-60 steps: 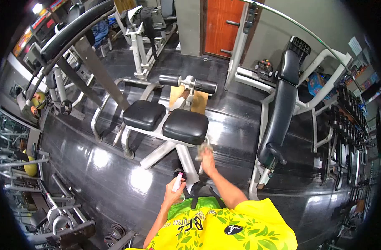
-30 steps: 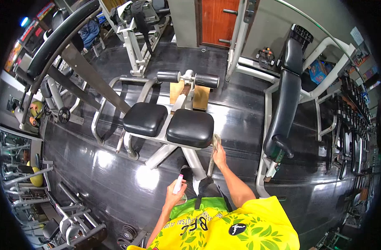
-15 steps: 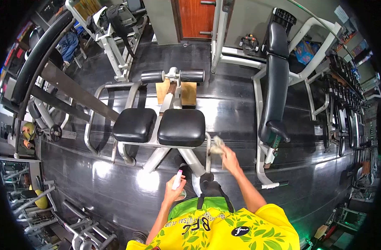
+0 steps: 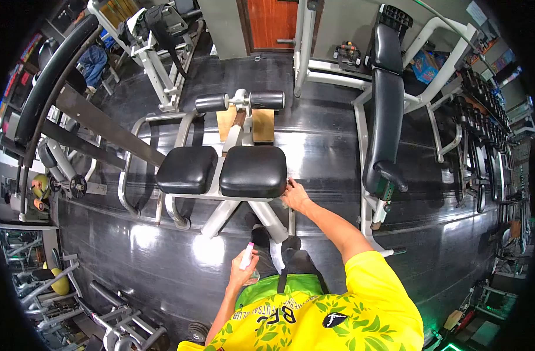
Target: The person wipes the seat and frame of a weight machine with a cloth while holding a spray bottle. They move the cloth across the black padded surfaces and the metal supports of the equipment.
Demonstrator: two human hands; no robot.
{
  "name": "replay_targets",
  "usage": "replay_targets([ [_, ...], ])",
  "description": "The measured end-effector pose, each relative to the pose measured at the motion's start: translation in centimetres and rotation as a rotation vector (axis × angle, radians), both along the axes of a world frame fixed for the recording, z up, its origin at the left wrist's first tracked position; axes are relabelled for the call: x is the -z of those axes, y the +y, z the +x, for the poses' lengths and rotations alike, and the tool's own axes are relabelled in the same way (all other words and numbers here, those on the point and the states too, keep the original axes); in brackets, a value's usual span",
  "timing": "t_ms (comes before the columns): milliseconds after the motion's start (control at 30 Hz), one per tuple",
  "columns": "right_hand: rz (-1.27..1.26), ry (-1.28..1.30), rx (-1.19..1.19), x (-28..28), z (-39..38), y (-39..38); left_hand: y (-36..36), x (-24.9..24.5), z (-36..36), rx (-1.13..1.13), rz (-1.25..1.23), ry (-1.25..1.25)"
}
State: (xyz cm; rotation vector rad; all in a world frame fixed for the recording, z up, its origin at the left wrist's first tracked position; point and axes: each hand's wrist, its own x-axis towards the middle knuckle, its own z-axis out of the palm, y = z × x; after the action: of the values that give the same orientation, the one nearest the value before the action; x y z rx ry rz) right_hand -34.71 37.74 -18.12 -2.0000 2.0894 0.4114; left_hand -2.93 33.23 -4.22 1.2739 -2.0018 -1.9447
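Note:
In front of my body, my left hand (image 4: 242,269) is closed round a spray bottle (image 4: 247,257) with a white head and a pink tip; its clear lower part shows below the fingers. My right hand (image 4: 295,195) reaches to the right side of the machine, its curled fingers at the edge of the right black seat pad (image 4: 253,171), by the white side tube. The pale cloth it held half a second ago is hidden now behind the hand and pad. To the left sits a second black pad (image 4: 187,169).
Beyond the pads are black foam rollers (image 4: 267,99) and a wooden block (image 4: 264,127). An adjustable bench (image 4: 385,128) stands to the right, a dumbbell rack (image 4: 484,123) farther right. A long grey lever arm (image 4: 104,126) slants in from the left. A person's legs (image 4: 94,63) show at upper left.
My right hand has moved left and forward, from open floor beside the machine to the right pad's edge, taking the cloth out of sight. My left hand stays almost still with the bottle.

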Motion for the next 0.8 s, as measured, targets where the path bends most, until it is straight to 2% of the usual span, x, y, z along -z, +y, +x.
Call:
replay_targets([
  [33,0.002,0.003,0.002,-1.9,0.6,-0.5,0.0,0.2,-0.2,0.002,0.002,0.003],
  [100,0.297,0.053,-0.118,-5.4,2.1,-1.2,-0.1,0.4,-0.2,0.052,-0.009,0.013],
  [167,0.282,0.023,-0.133,-2.1,3.8,-0.9,-0.1,0.3,-0.2,0.050,-0.002,0.034],
  [233,0.411,-0.062,-0.138,-0.7,5.7,-0.4,-0.1,0.1,-0.3,0.041,0.005,0.060],
  [300,0.403,-0.140,-0.154,1.4,7.9,1.2,-0.2,-0.1,-0.4,0.024,0.004,0.058],
  [433,0.328,-0.158,-0.202,0.5,10.8,4.6,-0.1,0.5,0.1,-0.011,0.032,0.070],
  [500,0.265,-0.352,-0.241,-0.3,11.2,6.1,-0.2,0.3,0.0,0.018,-0.017,0.063],
  [533,0.266,-0.352,-0.234,-1.7,11.1,6.8,-0.1,0.1,-0.2,0.024,-0.014,0.065],
  [600,0.249,-0.662,-0.101,-4.9,10.6,8.1,-0.1,-0.4,-0.7,0.017,-0.008,0.074],
  [633,0.248,-0.661,-0.100,-5.5,9.9,8.7,-0.1,-0.7,-1.1,0.019,-0.009,0.075],
  [700,0.103,-0.862,0.274,-6.9,8.1,9.6,-0.1,-1.3,-1.5,0.034,0.009,0.066],
  [767,0.043,-0.972,0.512,-9.9,5.0,9.0,0.0,-0.7,-1.6,0.078,-0.021,0.068],
  [800,-0.062,-0.957,0.566,-9.8,3.6,8.8,-0.1,-0.5,-1.7,0.114,-0.054,0.075],
])
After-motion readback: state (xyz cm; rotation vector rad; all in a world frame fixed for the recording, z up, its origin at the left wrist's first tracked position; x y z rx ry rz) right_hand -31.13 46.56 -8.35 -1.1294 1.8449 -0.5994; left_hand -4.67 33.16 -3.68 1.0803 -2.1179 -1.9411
